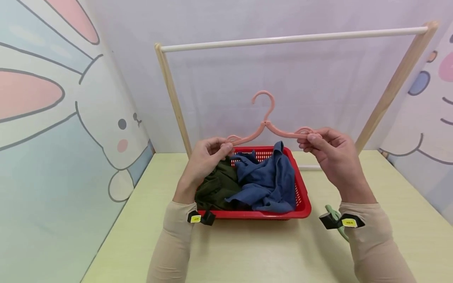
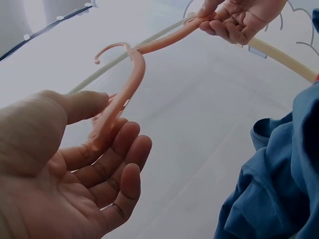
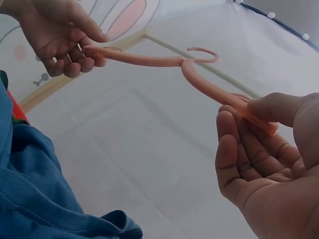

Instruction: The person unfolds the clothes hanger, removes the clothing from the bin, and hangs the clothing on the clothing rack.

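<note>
A pink clothes hanger (image 1: pixel 265 125) is held up by both hands above a red basket (image 1: pixel 247 214), its hook pointing upward. My left hand (image 1: pixel 207 159) pinches the hanger's left end between thumb and fingers. The right hand (image 1: pixel 336 159) pinches the opposite end the same way. In the left wrist view the hanger (image 2: pixel 134 74) slopes between both hands, with the thumb on top of the near arm. Inside the basket lie a dark green garment (image 1: pixel 219 184) and a blue garment (image 1: pixel 269 181), both crumpled.
Behind the basket stands a rack with wooden posts (image 1: pixel 173 98) and a white rail (image 1: pixel 293 39). A green hanger (image 1: pixel 341 228) lies on the table (image 1: pixel 255 251), partly hidden by the right wrist. Walls with cartoon rabbits (image 1: pixel 116 129) flank the table.
</note>
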`<state>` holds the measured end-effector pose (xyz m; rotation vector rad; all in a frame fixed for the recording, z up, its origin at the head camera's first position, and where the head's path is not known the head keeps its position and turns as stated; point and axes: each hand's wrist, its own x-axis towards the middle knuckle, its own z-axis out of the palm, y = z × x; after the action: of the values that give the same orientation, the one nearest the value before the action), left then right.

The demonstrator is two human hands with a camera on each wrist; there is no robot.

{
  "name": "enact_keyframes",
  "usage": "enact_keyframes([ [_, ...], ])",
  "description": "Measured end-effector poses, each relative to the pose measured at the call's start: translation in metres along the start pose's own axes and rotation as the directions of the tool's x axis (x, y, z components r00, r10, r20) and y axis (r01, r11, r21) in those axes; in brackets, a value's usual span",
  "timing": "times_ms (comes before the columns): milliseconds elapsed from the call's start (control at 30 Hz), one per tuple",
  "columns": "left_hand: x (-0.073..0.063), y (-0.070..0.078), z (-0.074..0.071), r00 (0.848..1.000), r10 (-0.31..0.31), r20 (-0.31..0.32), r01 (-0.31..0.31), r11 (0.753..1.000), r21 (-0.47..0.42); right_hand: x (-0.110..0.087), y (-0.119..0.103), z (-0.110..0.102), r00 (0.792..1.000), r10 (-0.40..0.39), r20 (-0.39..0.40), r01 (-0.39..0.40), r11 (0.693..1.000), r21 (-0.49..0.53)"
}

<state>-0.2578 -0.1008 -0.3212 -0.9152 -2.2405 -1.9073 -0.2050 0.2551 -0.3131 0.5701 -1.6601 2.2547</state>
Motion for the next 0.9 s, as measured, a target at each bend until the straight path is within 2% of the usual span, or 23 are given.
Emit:
enact_keyframes([
  [167,0.001,0.001,0.007,0.999,-0.023,0.035,0.025,0.996,-0.082,-0.001,0.003,0.004,0.998,0.0,0.061,0.001,1.0,-0.019],
  [333,0.0,0.002,0.013,0.996,-0.052,0.069,0.06,0.99,-0.125,-0.002,0.006,0.008,0.994,0.005,0.106,-0.004,1.0,-0.01],
  [500,0.0,0.002,0.015,0.997,-0.041,0.068,0.051,0.988,-0.145,-0.001,0.008,0.01,0.991,0.005,0.132,-0.003,1.0,-0.012],
  [700,0.001,0.001,0.015,0.998,-0.037,0.047,0.044,0.986,-0.158,0.0,0.008,0.011,0.993,0.031,0.112,-0.02,0.995,-0.099],
  [900,0.001,0.001,0.014,0.999,-0.043,0.033,0.047,0.99,-0.135,0.0,0.005,0.007,0.987,0.082,0.136,-0.047,0.968,-0.246],
])
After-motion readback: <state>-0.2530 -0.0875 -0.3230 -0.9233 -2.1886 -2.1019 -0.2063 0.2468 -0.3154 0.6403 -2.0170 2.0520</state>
